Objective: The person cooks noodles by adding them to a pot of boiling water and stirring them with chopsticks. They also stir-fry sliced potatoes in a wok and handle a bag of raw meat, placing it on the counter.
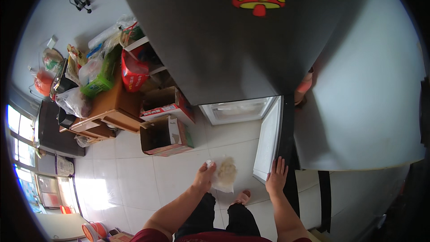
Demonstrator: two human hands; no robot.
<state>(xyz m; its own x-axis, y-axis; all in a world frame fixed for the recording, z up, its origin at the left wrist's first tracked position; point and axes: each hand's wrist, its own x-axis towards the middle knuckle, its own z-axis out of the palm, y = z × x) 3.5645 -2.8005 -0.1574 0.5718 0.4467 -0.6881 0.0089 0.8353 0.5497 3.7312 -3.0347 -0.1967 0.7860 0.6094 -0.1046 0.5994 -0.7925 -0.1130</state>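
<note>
In my left hand (203,177) is a clear plastic bag (227,174) with pale, lumpy contents, gripped by its bunched neck. It hangs over the tiled floor in front of my legs. My right hand (277,178) lies with extended fingers along the edge of a white-lined refrigerator door (268,141), which stands ajar below the dark grey upper front. Past that door, a white freezer drawer (235,111) shows partly. The refrigerator's upper front (235,53) bears a red mushroom sticker (258,0) and hides most of the inside.
Two open cardboard boxes (181,137) stand on the floor left of the refrigerator. Beyond them is a wooden cabinet (114,107) loaded with bags and a green plastic basket (100,85). A pale wall (362,107) lies close on the right. An orange-and-white container (92,231) sits at lower left.
</note>
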